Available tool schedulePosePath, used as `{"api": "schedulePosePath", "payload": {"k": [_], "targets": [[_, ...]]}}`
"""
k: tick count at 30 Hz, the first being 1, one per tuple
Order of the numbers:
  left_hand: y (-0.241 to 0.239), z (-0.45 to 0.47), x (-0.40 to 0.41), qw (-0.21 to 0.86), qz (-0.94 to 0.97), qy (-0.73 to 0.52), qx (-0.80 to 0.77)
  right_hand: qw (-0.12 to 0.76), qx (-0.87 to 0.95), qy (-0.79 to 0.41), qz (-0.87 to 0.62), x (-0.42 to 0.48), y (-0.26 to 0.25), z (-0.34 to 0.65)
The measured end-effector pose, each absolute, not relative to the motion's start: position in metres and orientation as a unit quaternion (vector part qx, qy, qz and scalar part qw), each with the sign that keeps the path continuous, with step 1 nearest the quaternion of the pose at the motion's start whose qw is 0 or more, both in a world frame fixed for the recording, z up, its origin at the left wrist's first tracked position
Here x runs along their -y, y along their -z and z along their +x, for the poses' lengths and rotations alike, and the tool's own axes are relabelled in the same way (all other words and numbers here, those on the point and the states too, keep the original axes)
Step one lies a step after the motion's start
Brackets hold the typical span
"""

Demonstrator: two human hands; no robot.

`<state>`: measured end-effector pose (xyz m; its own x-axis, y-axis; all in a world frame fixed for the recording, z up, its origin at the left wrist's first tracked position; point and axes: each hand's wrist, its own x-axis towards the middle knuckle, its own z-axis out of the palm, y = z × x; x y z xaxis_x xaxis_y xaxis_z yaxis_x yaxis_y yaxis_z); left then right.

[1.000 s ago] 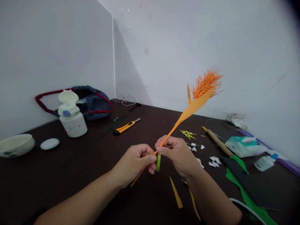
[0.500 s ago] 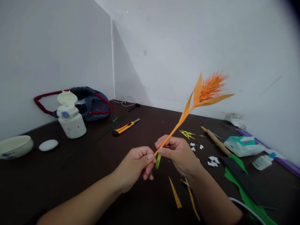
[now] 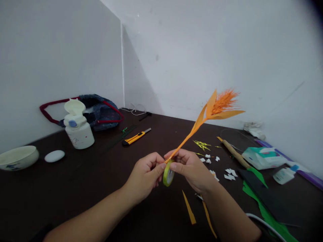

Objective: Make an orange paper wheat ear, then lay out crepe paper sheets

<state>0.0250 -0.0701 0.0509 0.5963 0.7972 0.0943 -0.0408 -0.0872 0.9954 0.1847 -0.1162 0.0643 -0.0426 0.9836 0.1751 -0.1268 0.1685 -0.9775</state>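
An orange artificial ear of wheat (image 3: pixel 224 101) with pointed paper leaves slants up and right on its long orange stem (image 3: pixel 185 139). My left hand (image 3: pixel 147 174) is closed, thumb and fingers pinching the stem's lower end. Close against it, my right hand (image 3: pixel 189 168) has its thumb and fingers on a narrow yellow-green roll of tape (image 3: pixel 166 177), which hangs just under the stem. The right fingertips also lie behind the stem. Below the hands, a pointed orange paper strip (image 3: pixel 189 208) and a longer curved strip (image 3: pixel 209 218) lie on the dark table.
Left on the table (image 3: pixel 101 201) stand a bowl (image 3: pixel 25 158), a white oval object (image 3: pixel 55 156), a white bottle (image 3: pixel 80 134) and a denim bag (image 3: pixel 106 116). A yellow utility knife (image 3: pixel 136 137) lies centrally. Rightward are paper scraps (image 3: pixel 230 174), a tissue pack (image 3: pixel 262 158) and a glue bottle (image 3: pixel 285 174).
The wheat has dipped slightly down and left. The tape roll has turned, so its ring face now shows. Both hands stay close together on the stem.
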Motion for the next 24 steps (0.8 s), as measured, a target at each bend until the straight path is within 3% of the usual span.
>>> {"api": "schedulePosePath", "payload": {"k": [6,14,24], "targets": [[-0.052,0.023,0.07,0.548,0.683,-0.376,-0.303,0.596,0.429,-0.562,-0.38,0.119,-0.06,0.179],[-0.053,0.018,0.069,0.406,0.761,-0.387,-0.327,0.577,0.385,-0.601,-0.397,0.12,-0.069,0.181],[-0.059,0.019,0.071,0.347,0.783,-0.387,-0.342,0.539,0.389,-0.635,-0.394,0.123,-0.069,0.186]]}}
